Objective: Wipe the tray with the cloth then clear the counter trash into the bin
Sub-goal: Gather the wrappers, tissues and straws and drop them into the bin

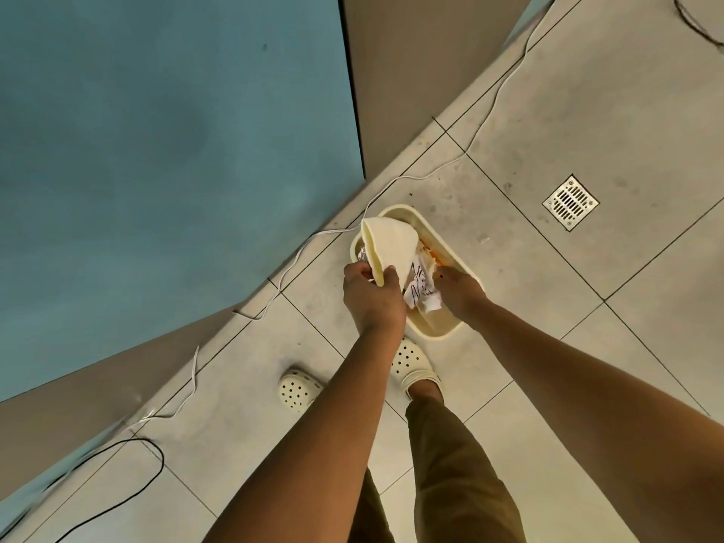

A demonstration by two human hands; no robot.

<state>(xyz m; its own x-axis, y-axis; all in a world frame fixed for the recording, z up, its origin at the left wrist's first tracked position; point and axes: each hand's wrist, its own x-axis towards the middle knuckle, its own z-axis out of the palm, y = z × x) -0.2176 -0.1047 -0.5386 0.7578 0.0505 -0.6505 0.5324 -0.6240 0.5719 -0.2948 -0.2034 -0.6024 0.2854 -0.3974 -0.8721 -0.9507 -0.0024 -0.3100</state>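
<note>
I look straight down at a cream bin (pixel 438 233) standing on the tiled floor by the wall. My left hand (pixel 372 297) grips the edge of a cream tray (pixel 390 244) and holds it tilted steeply over the bin's mouth. Crumpled white paper with dark print (pixel 422 292) and some orange scraps (pixel 435 257) lie inside the bin below the tray. My right hand (pixel 461 293) reaches down over the bin's right side beside the paper; its fingers point away from me and are hidden. No cloth is in view.
A blue cabinet front (pixel 168 150) fills the left. White cable (pixel 391 182) and black cable (pixel 149 468) run along the floor by the wall. A metal floor drain (pixel 571 202) sits to the right. My feet in cream clogs (pixel 411 364) stand just before the bin.
</note>
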